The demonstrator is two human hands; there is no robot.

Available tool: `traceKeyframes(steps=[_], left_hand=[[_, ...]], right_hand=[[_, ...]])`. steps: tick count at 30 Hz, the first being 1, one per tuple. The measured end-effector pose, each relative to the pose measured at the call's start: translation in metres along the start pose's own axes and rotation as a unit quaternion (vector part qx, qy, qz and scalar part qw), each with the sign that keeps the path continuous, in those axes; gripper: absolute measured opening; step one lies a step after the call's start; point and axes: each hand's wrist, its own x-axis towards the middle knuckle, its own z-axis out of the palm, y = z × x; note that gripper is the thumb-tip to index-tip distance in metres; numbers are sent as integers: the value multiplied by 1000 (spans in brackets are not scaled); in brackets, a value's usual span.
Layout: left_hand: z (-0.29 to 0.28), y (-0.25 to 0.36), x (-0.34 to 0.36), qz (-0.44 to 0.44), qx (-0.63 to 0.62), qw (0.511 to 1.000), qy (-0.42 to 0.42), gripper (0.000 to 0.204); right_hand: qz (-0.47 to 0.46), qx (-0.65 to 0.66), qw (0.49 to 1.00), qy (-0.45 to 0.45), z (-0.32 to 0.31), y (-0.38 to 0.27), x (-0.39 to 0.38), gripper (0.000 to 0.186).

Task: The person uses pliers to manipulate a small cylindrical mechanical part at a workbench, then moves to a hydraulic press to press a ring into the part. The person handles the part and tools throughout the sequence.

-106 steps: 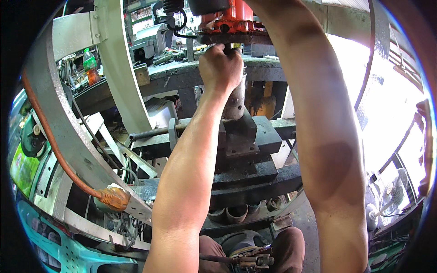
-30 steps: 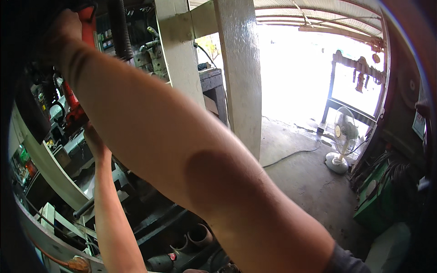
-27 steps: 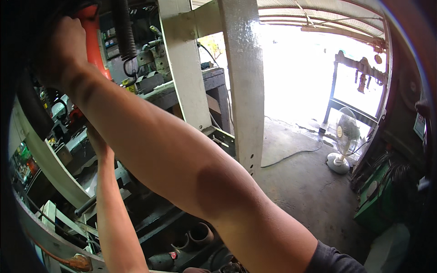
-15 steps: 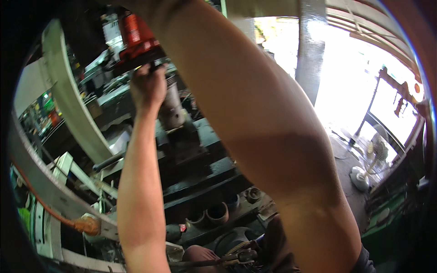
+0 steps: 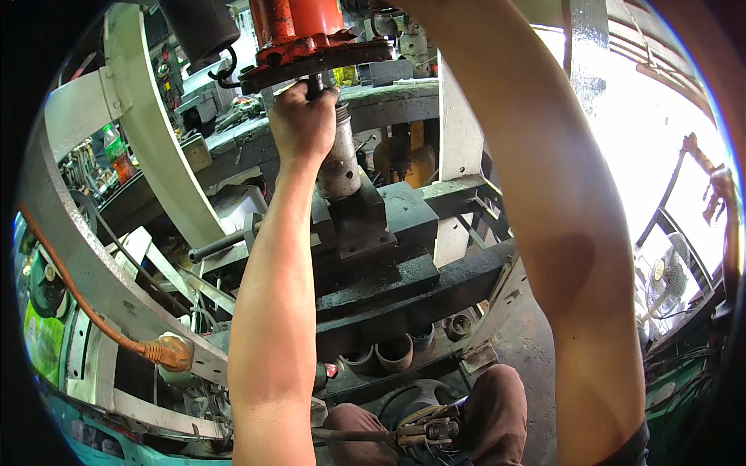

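Note:
My left hand (image 5: 305,124) is closed round a short metal rod (image 5: 314,85) beneath the dark base plate (image 5: 318,60) of a red jack-like body (image 5: 295,22). Just under that hand, a grey metal cylinder (image 5: 339,172) with a threaded top stands slightly tilted on dark steel blocks (image 5: 365,221). Whether the rod meets the cylinder is hidden by my fingers. My right forearm (image 5: 567,194) reaches up past the right side of the jack, and the right hand lies beyond the picture's top edge.
Pale steel frame beams (image 5: 151,132) rise at the left, with an orange plug and cable (image 5: 167,353) on the lower one. Hollow metal rings (image 5: 394,352) sit low, in front of my knees. A cluttered workbench (image 5: 388,95) stands behind; a fan (image 5: 668,272) is at the right.
The whole view has shifted, so the jack, cylinder and left hand appear farther right. My left hand stays beneath the jack's plate. The right forearm has swung right, uncovering more of the steel blocks.

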Motion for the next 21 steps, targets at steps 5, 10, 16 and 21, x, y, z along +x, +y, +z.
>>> traceKeyframes(steps=[5,10,16,21], left_hand=[[0,0,-1,8,-2,1000,4,28],[0,4,-3,26,-11,999,30,26],[-2,4,-4,-10,-24,1000,2,27],[-1,3,-2,-15,-10,1000,-1,27]], right_hand=[[-175,-217,818,-503,-51,22,-59,19],[356,103,755,-541,-69,10,-60,43],[467,156,736,-466,-69,10,-56,45],[160,11,797,-582,-60,15,-47,32]])
